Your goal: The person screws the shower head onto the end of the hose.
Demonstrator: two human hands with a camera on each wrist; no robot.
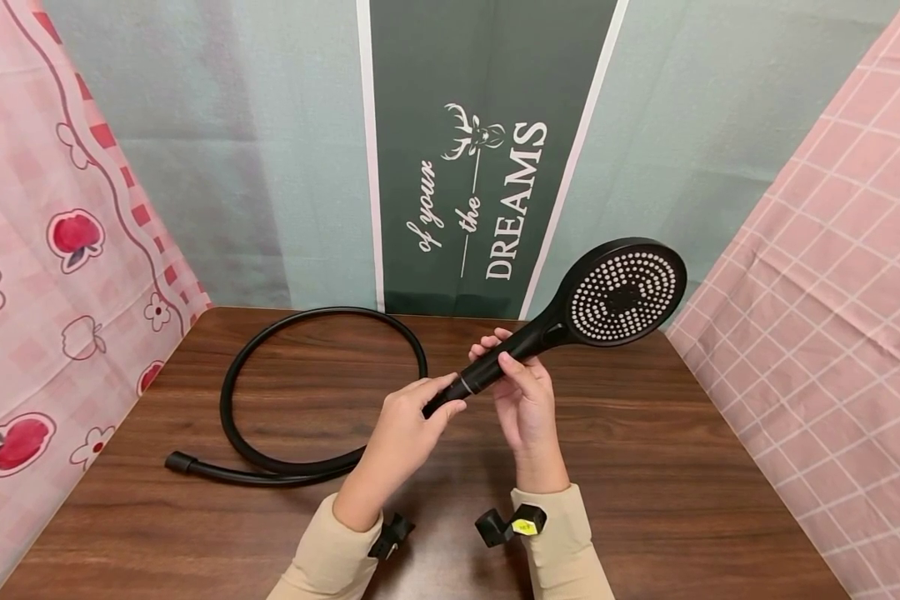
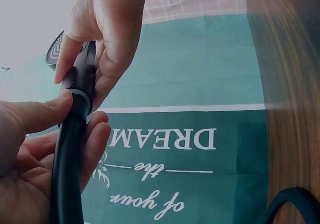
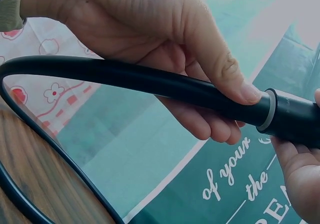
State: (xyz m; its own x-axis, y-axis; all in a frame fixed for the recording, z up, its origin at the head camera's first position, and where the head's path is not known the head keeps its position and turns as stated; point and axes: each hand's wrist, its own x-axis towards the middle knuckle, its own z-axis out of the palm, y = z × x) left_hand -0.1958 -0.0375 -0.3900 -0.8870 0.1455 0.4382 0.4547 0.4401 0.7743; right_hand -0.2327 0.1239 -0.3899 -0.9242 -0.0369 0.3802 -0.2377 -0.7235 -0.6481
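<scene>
A black shower head (image 1: 625,293) with a round face of pale nozzles is raised over the table, tilted up to the right. My right hand (image 1: 527,400) grips its handle (image 1: 513,348). With thumb and fingers, my left hand (image 1: 405,425) pinches the end of a black shower hose (image 2: 70,159) just below the handle. Hose end and handle lie in one line, meeting at a pale grey ring (image 3: 270,110). Whether they are threaded together cannot be seen. From the left hand, the hose runs down and loops on the table.
The hose loop (image 1: 228,392) covers the table's left half, its free end fitting (image 1: 181,462) pointing left. The brown wooden table (image 1: 667,483) is bounded by a lettered green cloth (image 1: 487,50) behind and patterned pink cloths at both sides. Each wrist wears a small black camera (image 1: 495,527).
</scene>
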